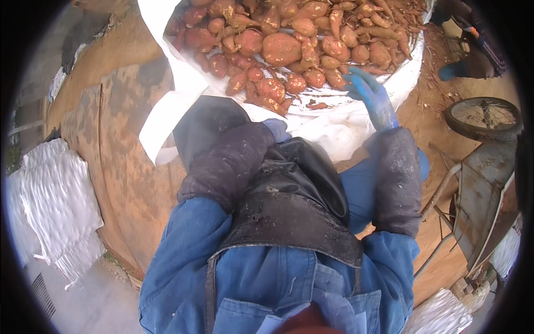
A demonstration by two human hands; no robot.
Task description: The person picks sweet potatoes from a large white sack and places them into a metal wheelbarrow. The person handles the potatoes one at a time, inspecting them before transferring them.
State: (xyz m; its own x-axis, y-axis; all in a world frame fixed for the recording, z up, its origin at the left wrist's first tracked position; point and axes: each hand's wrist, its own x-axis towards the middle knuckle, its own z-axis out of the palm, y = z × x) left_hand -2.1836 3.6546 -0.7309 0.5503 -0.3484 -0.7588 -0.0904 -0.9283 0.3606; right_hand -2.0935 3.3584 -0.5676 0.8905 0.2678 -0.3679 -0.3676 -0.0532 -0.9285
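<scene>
A large heap of reddish-brown sweet potatoes (pixel 282 49), dusted with soil, lies on a white plastic sheet (pixel 339 133) in front of me. My right hand (pixel 371 97), in a blue glove, is over the heap's near right edge. Its fingers are apart and no root shows in them. My left hand (pixel 276 129), also gloved, rests low by the black apron (pixel 289 214) over my lap, short of the nearest roots. How its fingers are set cannot be made out. Dark sleeve covers wrap both forearms.
A rusty wheelbarrow (pixel 483 192) with a spoked wheel (pixel 483 118) stands at the right. At the upper right a co-worker's blue-gloved hand (pixel 453 70) shows. White woven sacks (pixel 58 195) lie at the left, beside stained brown boards (pixel 119 122). The sheet's white edge (pixel 169 119) curls up at left.
</scene>
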